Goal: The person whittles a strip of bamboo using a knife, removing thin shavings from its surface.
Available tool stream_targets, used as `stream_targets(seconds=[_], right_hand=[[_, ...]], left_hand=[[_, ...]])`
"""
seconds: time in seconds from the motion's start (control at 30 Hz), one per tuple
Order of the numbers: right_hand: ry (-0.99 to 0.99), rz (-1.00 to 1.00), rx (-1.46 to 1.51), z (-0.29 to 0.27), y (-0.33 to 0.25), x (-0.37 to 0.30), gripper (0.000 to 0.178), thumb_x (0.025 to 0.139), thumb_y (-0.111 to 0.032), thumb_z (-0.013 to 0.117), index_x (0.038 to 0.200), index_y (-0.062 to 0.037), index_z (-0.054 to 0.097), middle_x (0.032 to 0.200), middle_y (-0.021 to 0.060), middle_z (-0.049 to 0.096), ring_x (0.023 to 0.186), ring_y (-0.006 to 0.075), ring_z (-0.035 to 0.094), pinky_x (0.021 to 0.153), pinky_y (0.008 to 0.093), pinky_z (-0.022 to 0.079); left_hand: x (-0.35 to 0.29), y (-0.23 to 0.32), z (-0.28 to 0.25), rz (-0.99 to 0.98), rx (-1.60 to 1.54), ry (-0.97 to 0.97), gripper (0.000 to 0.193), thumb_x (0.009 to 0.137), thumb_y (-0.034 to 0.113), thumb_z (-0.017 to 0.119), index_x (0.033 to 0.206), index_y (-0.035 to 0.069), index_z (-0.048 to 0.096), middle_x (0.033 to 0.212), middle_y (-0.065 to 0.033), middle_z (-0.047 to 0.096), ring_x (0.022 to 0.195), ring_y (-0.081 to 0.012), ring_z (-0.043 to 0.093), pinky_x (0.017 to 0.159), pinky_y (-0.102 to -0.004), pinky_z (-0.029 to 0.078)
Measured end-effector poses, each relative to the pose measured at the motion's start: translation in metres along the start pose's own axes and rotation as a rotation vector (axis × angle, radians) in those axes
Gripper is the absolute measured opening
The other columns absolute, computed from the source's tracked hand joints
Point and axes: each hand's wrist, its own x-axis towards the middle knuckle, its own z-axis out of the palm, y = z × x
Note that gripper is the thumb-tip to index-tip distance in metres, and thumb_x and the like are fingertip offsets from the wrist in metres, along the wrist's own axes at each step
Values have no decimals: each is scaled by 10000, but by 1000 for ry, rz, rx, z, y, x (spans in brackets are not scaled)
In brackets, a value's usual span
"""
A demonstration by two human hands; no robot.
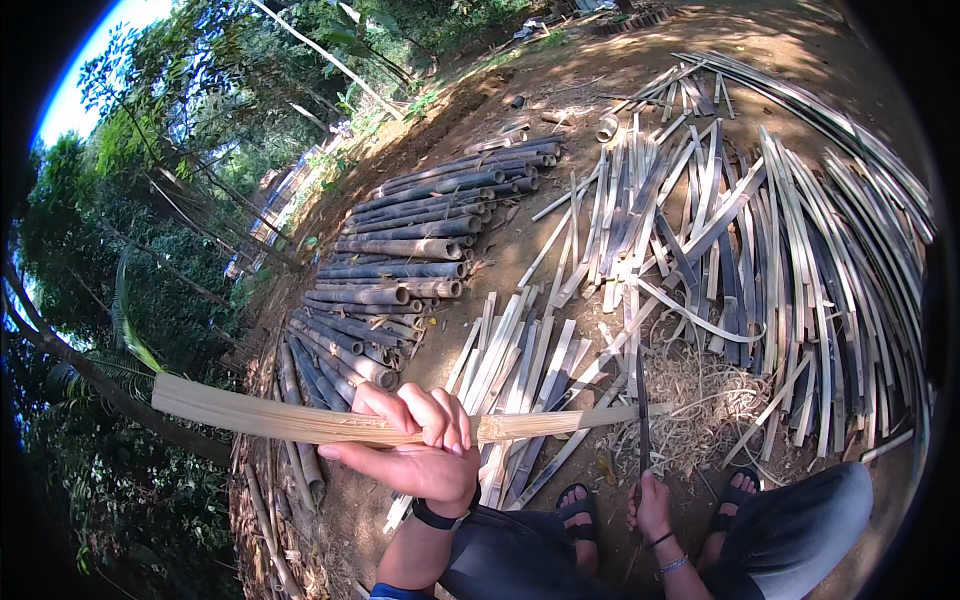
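Note:
My left hand (422, 440) is wrapped round a long pale bamboo strip (260, 415), held level across the view. Its broad end points left and its thin end reaches right. Lower down, my right hand (652, 508) grips a long, narrow, dark-bladed knife (643, 430), its blade pointing away from me. The strip's thin end crosses the blade; whether the two touch I cannot tell. The knife's handle is mostly hidden in my fingers. Beneath the thin end lies a heap of curly bamboo shavings (705, 405).
Dark bamboo poles (410, 250) are stacked at the left. Split bamboo strips (830, 300) lie in large piles ahead and right, with more strips (520, 385) nearer me. My sandalled feet (577, 515) stand on bare earth beside the shavings. Trees (110, 480) edge the far left.

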Motion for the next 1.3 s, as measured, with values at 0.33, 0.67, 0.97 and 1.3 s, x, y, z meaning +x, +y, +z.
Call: stream_targets(seconds=[0.33, 0.67, 0.97, 1.3], right_hand=[[-46, -252, 18, 7, -54, -39, 516, 980, -474, 287, 778, -31, 458, 465, 26, 409, 326, 114, 402, 310, 249, 325], [67, -46, -51, -1, -1, -13, 532, 970, -481, 316, 715, -35, 457, 461, 35, 421, 327, 124, 421, 309, 272, 343], [-32, -336, -53, 3, -43, -41, 496, 981, -444, 311, 765, -22, 458, 485, 35, 431, 343, 110, 410, 313, 247, 322], [9, -153, -42, 5, -34, -29, 520, 963, -509, 325, 775, -42, 456, 480, 20, 400, 330, 108, 380, 319, 247, 318]], left_hand=[[-3, 6, -17, -35, 26, 146, 604, 885, 698, 162, 700, 137, 288, 415, 4, 237, 298, -95, 214, 260, -214, 222], [2, -1, -12, -69, -18, 100, 603, 875, 707, 184, 736, 131, 296, 418, 2, 263, 295, -98, 224, 267, -217, 235], [6, 14, -16, -81, 27, 134, 634, 852, 737, 177, 724, 127, 291, 418, -1, 250, 306, -106, 211, 277, -230, 231], [22, 8, -51, 5, 63, 169, 588, 915, 650, 223, 680, 118, 310, 447, 1, 253, 321, -92, 211, 274, -202, 215]])
